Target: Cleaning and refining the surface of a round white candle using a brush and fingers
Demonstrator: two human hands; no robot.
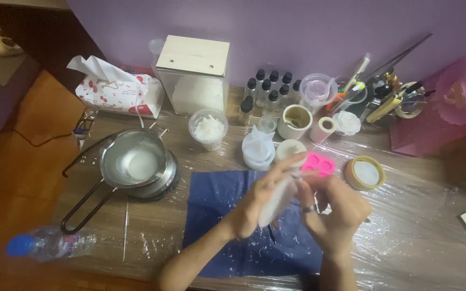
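Note:
Both of my hands meet above a dark blue cloth (217, 199) scattered with white flakes. My left hand (262, 196) grips a pale, translucent white piece (277, 200), blurred by motion. My right hand (333, 205), with a ring on one finger, pinches the upper end of the same piece. Just behind my fingers lies a pink mould (319, 161). What the white piece is exactly I cannot tell.
A metal pot with white wax (136, 161) sits on a small burner at left, its long handle toward me. A plastic bottle (49, 243) lies near left. Behind: tissue pack (120, 91), clear box with wooden lid (194, 75), dropper bottles (269, 86), cups, tape roll (365, 173), pink bag (449, 108).

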